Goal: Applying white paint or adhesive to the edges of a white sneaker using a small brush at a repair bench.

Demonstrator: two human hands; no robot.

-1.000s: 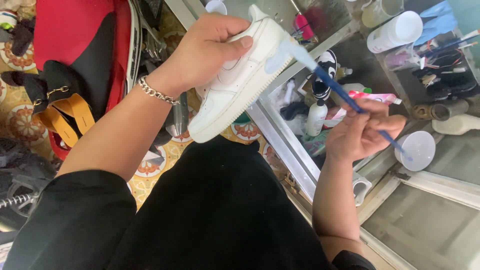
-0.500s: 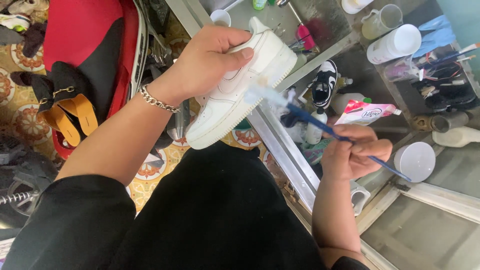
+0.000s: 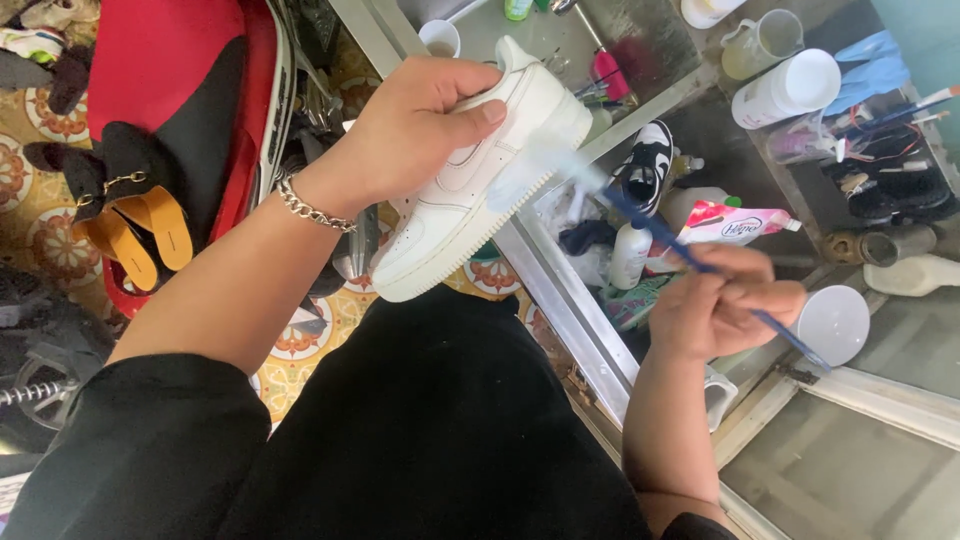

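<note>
My left hand (image 3: 415,125) grips a white sneaker (image 3: 478,185) from above, sole side turned toward my right, toe pointing down toward my lap. A chain bracelet (image 3: 312,210) hangs on that wrist. My right hand (image 3: 722,312) holds a long blue-handled brush (image 3: 690,262); its blurred pale head lies against the sneaker's sole edge near the heel. The handle's end sticks out past my hand to the lower right.
A glass-topped metal-framed cabinet (image 3: 560,310) stands to the right, holding a black-and-white shoe (image 3: 645,165), bottles, a pink pouch (image 3: 735,222) and cups. A red bag (image 3: 170,60) and tan sandals (image 3: 135,230) lie on the patterned floor at left.
The brush head has slid along the sneaker's sole edge toward the heel. My right hand has dropped slightly lower. My left hand keeps the same hold on the sneaker.
</note>
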